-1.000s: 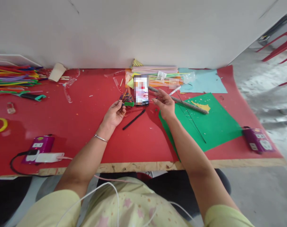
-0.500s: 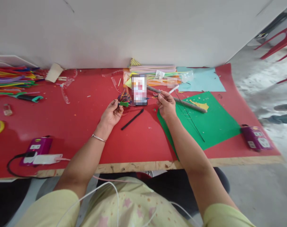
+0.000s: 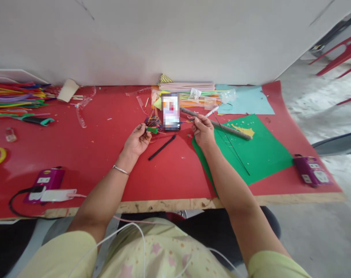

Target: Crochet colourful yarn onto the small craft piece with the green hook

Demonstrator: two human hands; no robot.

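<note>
Over the last second the right hand has drawn its fingers from a loose spread into a pinch on a thin dark strand, too small to make out fully. Beside the pale sticks at the back, a clear plastic bag lies crumpled, its contents unreadable; a small clear box, blurred, sits far to the left. The left hand grips a small green piece between thumb and fingertips, just in front of a ball of coloured thread. Both forearms reach over the front edge of the table, the hands on either side of a phone. Red surface spreads between the wrists, a black strip lying on it. Right of that, a green sheet extends beside the right forearm toward a purple power box near the table's right edge.
</note>
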